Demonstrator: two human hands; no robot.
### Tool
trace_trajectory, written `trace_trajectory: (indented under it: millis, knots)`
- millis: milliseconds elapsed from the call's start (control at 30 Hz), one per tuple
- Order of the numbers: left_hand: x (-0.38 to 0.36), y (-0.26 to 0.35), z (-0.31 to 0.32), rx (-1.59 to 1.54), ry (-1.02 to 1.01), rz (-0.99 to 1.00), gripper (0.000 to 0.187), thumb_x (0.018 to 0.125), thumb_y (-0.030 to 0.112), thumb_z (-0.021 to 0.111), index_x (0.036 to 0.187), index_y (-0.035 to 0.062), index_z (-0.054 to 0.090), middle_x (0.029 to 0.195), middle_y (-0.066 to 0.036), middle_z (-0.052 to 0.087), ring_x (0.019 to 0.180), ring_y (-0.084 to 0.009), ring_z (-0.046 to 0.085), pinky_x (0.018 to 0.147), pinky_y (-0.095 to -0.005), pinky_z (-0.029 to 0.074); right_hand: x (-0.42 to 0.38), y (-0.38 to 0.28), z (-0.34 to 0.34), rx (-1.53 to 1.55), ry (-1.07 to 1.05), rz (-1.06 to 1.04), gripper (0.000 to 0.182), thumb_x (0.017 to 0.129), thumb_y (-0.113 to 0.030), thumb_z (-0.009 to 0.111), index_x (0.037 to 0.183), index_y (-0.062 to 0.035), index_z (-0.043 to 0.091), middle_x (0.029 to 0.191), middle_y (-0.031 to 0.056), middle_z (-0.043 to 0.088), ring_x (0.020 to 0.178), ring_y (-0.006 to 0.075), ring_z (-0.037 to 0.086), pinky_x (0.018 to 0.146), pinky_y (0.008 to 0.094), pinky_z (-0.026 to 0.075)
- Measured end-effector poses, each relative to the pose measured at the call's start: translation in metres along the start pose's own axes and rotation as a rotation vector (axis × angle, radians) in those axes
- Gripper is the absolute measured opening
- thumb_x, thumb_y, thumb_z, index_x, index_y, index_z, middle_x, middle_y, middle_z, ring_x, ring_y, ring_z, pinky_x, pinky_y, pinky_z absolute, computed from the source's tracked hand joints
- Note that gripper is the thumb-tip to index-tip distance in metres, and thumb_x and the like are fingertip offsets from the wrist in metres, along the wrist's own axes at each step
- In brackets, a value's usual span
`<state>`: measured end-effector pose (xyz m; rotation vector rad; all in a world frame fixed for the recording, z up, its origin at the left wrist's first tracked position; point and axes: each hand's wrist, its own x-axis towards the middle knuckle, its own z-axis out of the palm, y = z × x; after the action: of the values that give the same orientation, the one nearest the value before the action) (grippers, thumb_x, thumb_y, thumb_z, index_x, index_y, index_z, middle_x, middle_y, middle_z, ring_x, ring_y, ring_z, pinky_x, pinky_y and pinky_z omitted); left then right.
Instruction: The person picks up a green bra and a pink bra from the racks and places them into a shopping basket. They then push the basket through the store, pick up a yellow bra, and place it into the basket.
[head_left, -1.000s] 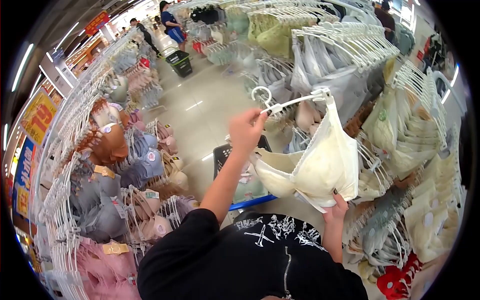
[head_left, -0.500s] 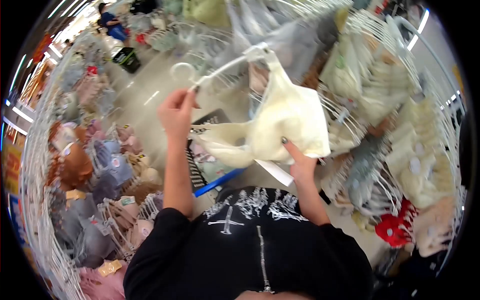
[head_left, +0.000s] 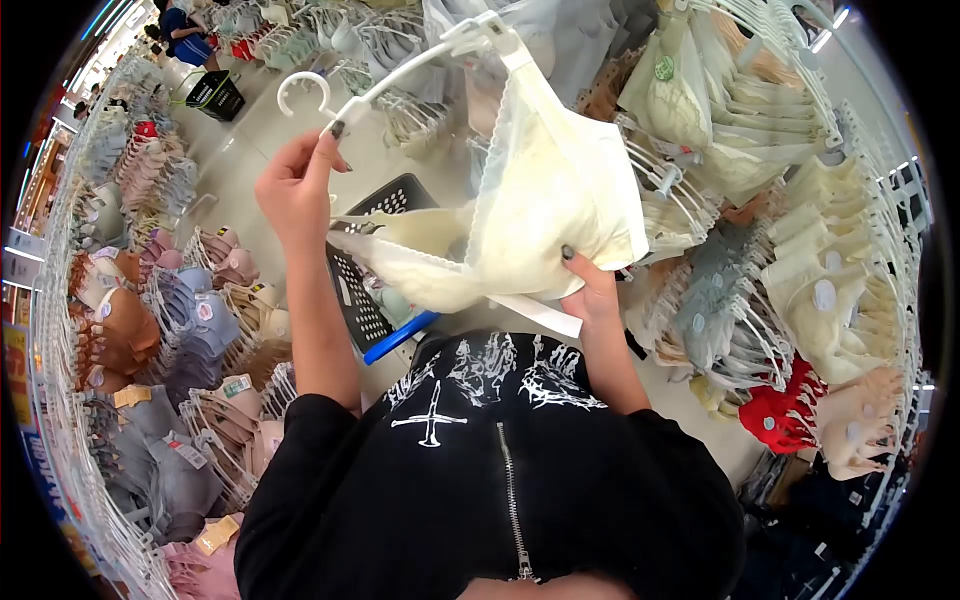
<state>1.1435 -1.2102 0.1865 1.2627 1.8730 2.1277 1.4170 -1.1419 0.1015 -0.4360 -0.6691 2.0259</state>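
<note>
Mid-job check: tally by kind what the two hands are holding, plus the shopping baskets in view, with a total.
Cream bra, gripped by the right hand: 1
White hanger, pinched by the left hand: 1
Baskets, a dark grey basket nearby and a black basket farther off: 2
Total: 4

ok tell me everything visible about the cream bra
The cream bra looks soft and padded, with scalloped edging. It is held tilted before the black shirt, one strap at the raised end of a white hanger, which the left hand pinches near its hook. The right hand grips the lower cup, thumb in front. A pale strip juts out below.
</note>
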Motion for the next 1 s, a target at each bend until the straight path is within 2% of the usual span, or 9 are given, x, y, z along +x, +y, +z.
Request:
trace_trajectory:
  millis: [200, 400, 600, 700, 733, 833, 867, 967, 1000]
  knots:
    - [0.006, 0.001, 0.006, 0.087, -0.033, -0.057, 0.015, 0.082, 0.014, 0.061, 0.084, -0.0011, 0.065, 0.058, 0.001, 0.058, 0.051, -0.0003, 0.044, 0.045, -0.0162, 0.026, 0.009, 0.006, -0.039, 0.243, -0.269, 0.12, 0.063, 0.078, -0.002, 0.055, 0.133, -0.0028, 0.026, 0.129, 0.0167, 0.041, 0.12, 0.0318, 0.04, 0.099, 0.0478, 0.035]
    - [0.006, -0.008, 0.012, 0.026, -0.048, -0.069, 0.014, 0.082, 0.013, 0.061, 0.084, -0.0007, 0.065, 0.058, 0.001, 0.058, 0.051, -0.0005, 0.045, 0.046, -0.016, 0.027, 0.013, -0.003, -0.017, 0.089, -0.148, 0.019, 0.066, 0.071, 0.005, 0.058, 0.13, -0.001, 0.03, 0.123, 0.0151, 0.046, 0.112, 0.0295, 0.047, 0.093, 0.0447, 0.042]
    - [0.005, -0.002, 0.017, 0.095, -0.106, -0.118, 0.013, 0.083, 0.01, 0.057, 0.083, -0.0007, 0.064, 0.059, 0.002, 0.056, 0.051, -0.0017, 0.042, 0.047, -0.0164, 0.029, 0.02, 0.0, -0.036, 0.062, -0.166, -0.019, 0.067, 0.075, -0.004, 0.061, 0.133, -0.0034, 0.027, 0.128, 0.0159, 0.042, 0.117, 0.0302, 0.043, 0.098, 0.0461, 0.037]
    - [0.004, 0.002, 0.016, -0.056, -0.414, -0.233, 0.013, 0.084, 0.01, 0.056, 0.086, -0.001, 0.062, 0.062, 0.004, 0.053, 0.053, -0.0017, 0.041, 0.047, -0.0163, 0.028, 0.02, -0.017, -0.029, -0.007, 0.136, 0.056, 0.062, 0.079, -0.006, 0.057, 0.133, -0.0035, 0.027, 0.128, 0.016, 0.042, 0.116, 0.0305, 0.044, 0.097, 0.0458, 0.038]
    - [0.004, 0.001, 0.016, -0.082, -0.477, -0.263, 0.014, 0.085, 0.012, 0.054, 0.087, -0.0001, 0.06, 0.061, 0.005, 0.048, 0.053, -0.0009, 0.039, 0.046, -0.0162, 0.025, 0.021, -0.018, -0.03, -0.105, 0.22, 0.023, 0.053, 0.086, -0.016, 0.05, 0.133, -0.0037, 0.027, 0.129, 0.0157, 0.041, 0.115, 0.031, 0.045, 0.096, 0.0459, 0.039]
    - [0.004, 0.02, 0.013, -0.2, -0.527, -0.342, 0.016, 0.086, 0.016, 0.053, 0.086, 0.0016, 0.06, 0.059, 0.005, 0.046, 0.051, -0.0001, 0.034, 0.045, -0.0162, 0.021, 0.019, -0.025, -0.02, -0.035, 0.168, -0.098, 0.053, 0.09, -0.03, 0.045, 0.133, -0.0041, 0.027, 0.13, 0.0153, 0.041, 0.115, 0.0314, 0.045, 0.097, 0.0455, 0.038]
    - [0.001, 0.026, 0.014, -0.238, -0.497, -0.377, 0.017, 0.087, 0.018, 0.051, 0.085, 0.0031, 0.059, 0.058, 0.006, 0.043, 0.049, 0.0001, 0.03, 0.043, -0.0163, 0.019, 0.02, -0.021, -0.036, -0.077, 0.13, -0.084, 0.06, 0.089, -0.043, 0.041, 0.135, -0.0074, 0.025, 0.134, 0.0128, 0.036, 0.12, 0.0301, 0.04, 0.099, 0.0468, 0.034]
    - [-0.004, 0.033, 0.014, -0.406, -0.437, -0.333, 0.018, 0.088, 0.018, 0.049, 0.087, 0.0015, 0.056, 0.058, 0.005, 0.041, 0.047, -0.0006, 0.026, 0.041, -0.0176, 0.016, 0.018, 0.004, -0.065, 0.203, -0.325, -0.098, 0.073, 0.083, -0.055, 0.046, 0.137, -0.0114, 0.023, 0.138, 0.0099, 0.03, 0.125, 0.0279, 0.033, 0.101, 0.0471, 0.031]
    - [-0.004, 0.039, 0.014, -0.407, -0.368, -0.347, 0.019, 0.089, 0.018, 0.049, 0.088, 0.0007, 0.055, 0.058, 0.004, 0.041, 0.046, -0.0012, 0.026, 0.041, -0.0178, 0.016, 0.017, 0.012, -0.077, 0.019, -0.322, -0.055, 0.075, 0.08, -0.051, 0.051, 0.137, -0.0114, 0.023, 0.138, 0.0093, 0.031, 0.124, 0.027, 0.034, 0.1, 0.0457, 0.032]
